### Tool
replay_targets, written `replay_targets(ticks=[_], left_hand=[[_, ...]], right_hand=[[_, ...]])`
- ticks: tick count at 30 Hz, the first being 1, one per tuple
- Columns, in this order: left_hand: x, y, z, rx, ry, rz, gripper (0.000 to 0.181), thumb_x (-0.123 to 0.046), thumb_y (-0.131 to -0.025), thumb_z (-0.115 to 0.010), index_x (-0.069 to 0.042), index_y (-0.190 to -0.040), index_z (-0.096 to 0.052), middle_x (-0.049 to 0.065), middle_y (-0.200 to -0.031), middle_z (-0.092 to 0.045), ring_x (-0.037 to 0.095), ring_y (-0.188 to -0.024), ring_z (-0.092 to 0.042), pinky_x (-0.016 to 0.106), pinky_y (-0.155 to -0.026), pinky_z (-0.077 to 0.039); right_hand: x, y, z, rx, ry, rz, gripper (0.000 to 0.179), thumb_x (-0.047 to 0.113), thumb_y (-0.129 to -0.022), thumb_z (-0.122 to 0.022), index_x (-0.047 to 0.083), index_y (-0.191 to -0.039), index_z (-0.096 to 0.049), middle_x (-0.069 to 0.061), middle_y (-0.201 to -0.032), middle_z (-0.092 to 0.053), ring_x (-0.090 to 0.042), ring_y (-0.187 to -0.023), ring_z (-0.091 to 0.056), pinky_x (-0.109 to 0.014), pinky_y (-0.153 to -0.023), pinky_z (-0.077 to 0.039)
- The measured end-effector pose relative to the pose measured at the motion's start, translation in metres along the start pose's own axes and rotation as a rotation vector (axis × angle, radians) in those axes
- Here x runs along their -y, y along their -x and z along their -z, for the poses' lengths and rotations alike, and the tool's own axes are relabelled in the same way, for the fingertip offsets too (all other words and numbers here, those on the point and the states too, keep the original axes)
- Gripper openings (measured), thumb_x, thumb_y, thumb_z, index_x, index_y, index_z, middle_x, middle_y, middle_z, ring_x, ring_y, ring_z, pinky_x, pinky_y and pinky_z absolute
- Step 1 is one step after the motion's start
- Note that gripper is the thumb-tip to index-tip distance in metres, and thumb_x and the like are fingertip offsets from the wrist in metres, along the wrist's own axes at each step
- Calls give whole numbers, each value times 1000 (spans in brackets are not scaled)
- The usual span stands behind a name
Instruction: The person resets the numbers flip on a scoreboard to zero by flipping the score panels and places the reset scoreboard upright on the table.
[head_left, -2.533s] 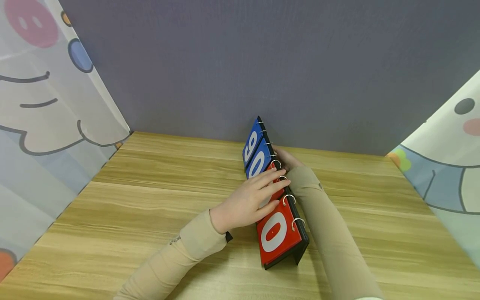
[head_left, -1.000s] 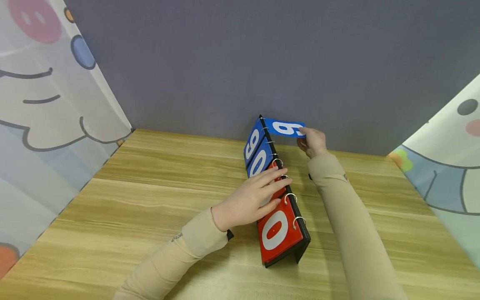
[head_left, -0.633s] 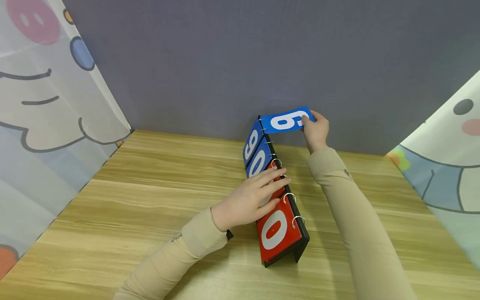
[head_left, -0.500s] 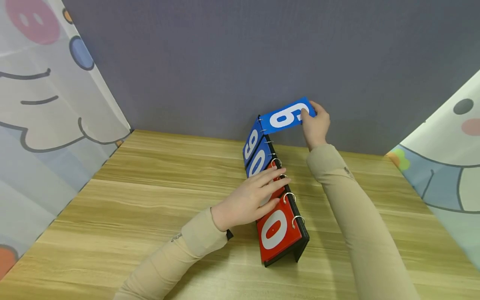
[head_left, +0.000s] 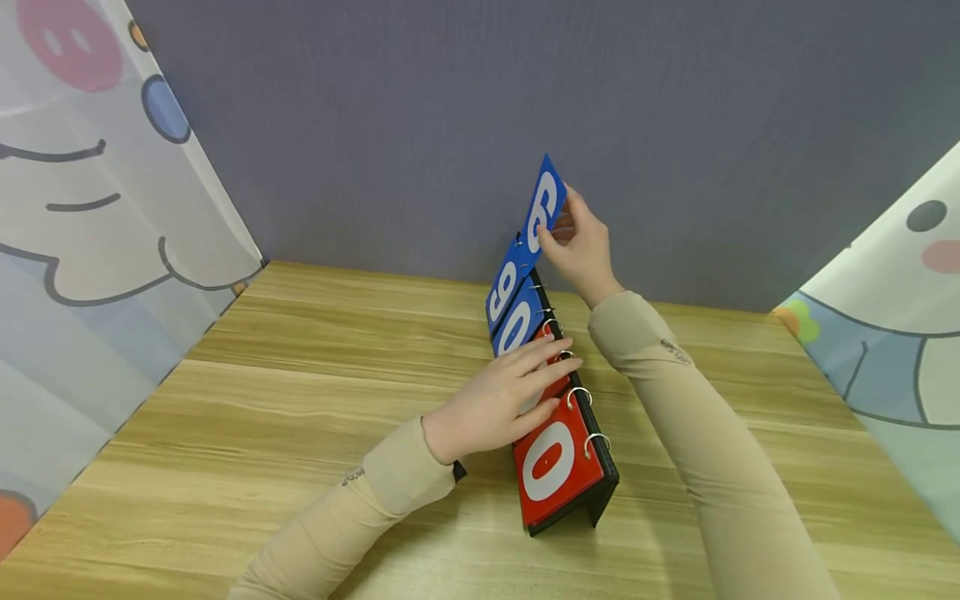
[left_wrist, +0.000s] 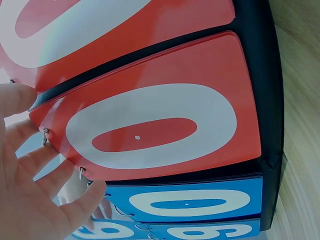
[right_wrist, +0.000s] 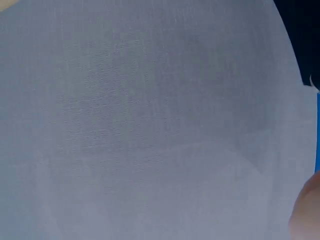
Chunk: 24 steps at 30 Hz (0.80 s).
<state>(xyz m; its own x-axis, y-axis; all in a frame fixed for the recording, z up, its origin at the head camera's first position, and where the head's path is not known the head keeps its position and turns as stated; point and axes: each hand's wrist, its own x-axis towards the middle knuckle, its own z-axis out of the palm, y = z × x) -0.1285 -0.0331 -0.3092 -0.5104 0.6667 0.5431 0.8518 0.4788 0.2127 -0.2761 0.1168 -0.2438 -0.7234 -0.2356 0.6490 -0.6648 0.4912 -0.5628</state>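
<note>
A black tabletop flip scoreboard (head_left: 606, 482) stands at an angle on the table, its number cards hung from metal rings. My right hand (head_left: 588, 250) pinches a blue number card (head_left: 546, 198) between thumb and fingers, holding it raised above the top edge at the far end. In the right wrist view only a fingertip (right_wrist: 306, 212) and a sliver of blue show. Across the red cards lies my left hand (head_left: 491, 408), its fingers spread and fairly straight at the ringed edge. The left wrist view shows a red 0 card (left_wrist: 220, 65) beside these fingers.
A grey panel (head_left: 450, 125) rises behind the wooden table (head_left: 337, 350), close to the scoreboard's far end. Cartoon-printed curtains (head_left: 75, 217) hang on both sides. Beyond the red cards sits a blue 0 card (head_left: 517, 325).
My right hand came from behind the scoreboard holding the blue card, lifted it, and swung it up and left over the top edge. The left hand stayed in place.
</note>
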Motion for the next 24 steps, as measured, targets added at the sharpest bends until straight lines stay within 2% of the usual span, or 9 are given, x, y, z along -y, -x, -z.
replay_targets(ticks=[3, 8, 12, 14, 17, 18, 20, 22, 24], left_hand=[[0, -1, 0, -2, -3, -2, 44, -20, -94, -57, -9, -136, -51, 11, -146, -41, 24, -137, -37, 36, -114, -28], [-1, -2, -1, 6, -11, -5, 44, -21, -95, -57, -8, -136, -50, 12, -146, -41, 25, -138, -36, 37, -114, -28], [-1, -2, -2, 11, -15, -12, 44, -21, -95, -56, -8, -136, -50, 13, -146, -41, 25, -138, -36, 37, -114, -28], [0, -2, -3, 9, -18, -15, 43, -20, -95, -56, -8, -136, -50, 13, -146, -41, 25, -137, -36, 37, -113, -28], [-1, -2, -3, 5, -18, -12, 44, -20, -94, -57, -8, -136, -50, 12, -146, -41, 25, -137, -37, 37, -113, -28], [-1, -2, -2, 6, -18, -9, 44, -20, -94, -57, -8, -136, -50, 12, -146, -41, 25, -137, -37, 37, -114, -28], [-1, -2, -2, 11, -18, -3, 44, -21, -94, -57, -8, -136, -50, 12, -147, -41, 25, -137, -37, 36, -114, -28], [-2, -2, -2, 19, -14, 3, 45, -21, -94, -57, -8, -137, -50, 12, -147, -40, 25, -138, -36, 37, -114, -28], [-1, -2, -2, 25, -13, 7, 45, -21, -95, -57, -8, -137, -49, 12, -148, -39, 25, -138, -35, 37, -114, -28]], right_hand=[[-3, 3, -6, 125, 25, 13, 58, 8, -89, -62, 5, -143, -39, -20, -125, -56, -33, -101, -61, -42, -87, -52], [-8, 10, -12, 334, 112, -41, 55, 13, -91, -61, 5, -142, -42, -16, -141, -48, -33, -116, -56, -44, -95, -47], [-9, 13, -14, 382, 158, -81, 42, 17, -94, -58, 6, -135, -52, -13, -140, -50, -30, -117, -57, -41, -97, -48], [-7, 12, -15, 382, 176, -75, 38, 18, -95, -57, 7, -132, -56, -13, -137, -53, -29, -107, -62, -39, -93, -50], [-4, 11, -14, 402, 202, -51, 35, 17, -96, -56, 8, -130, -58, -15, -134, -56, -34, -75, -62, -37, -75, -50], [-3, 10, -14, 414, 216, -39, 35, 17, -96, -56, 9, -130, -58, -16, -133, -56, -34, -76, -62, -36, -73, -48], [-2, 9, -14, 451, 240, -22, 35, 17, -96, -55, 8, -130, -58, -15, -132, -57, -35, -80, -62, -38, -76, -47], [0, 7, -14, 496, 269, -11, 36, 17, -96, -56, 7, -130, -57, -14, -132, -57, -34, -102, -61, -40, -90, -47], [1, 5, -14, 540, 304, 2, 36, 17, -96, -56, 6, -131, -56, -13, -133, -56, -32, -123, -51, -42, -104, -40]])
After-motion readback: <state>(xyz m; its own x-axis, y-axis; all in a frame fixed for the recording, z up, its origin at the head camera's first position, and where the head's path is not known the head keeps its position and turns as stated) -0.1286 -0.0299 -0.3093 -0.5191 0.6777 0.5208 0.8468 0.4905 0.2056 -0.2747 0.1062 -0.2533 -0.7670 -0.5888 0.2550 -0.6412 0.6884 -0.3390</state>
